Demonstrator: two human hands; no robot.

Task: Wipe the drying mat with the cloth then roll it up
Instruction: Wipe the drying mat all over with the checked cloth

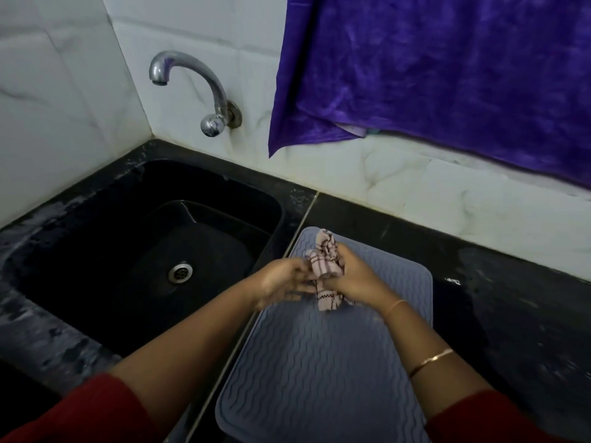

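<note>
1. Two hands meet over the grey drying mat's [319, 362] 12 o'clock end: right hand [351, 278] grips the bunched cloth [323, 259]; left hand [279, 284] touches it from 9 o'clock, grip too blurred to tell.
2. Wiping looks unstarted; next, press cloth onto mat.
3. Mat's 6 o'clock edge is cut off.

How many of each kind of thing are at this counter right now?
1 drying mat
1 cloth
1 purple hanging fabric
1 tap
1 sink
Total: 5
</note>
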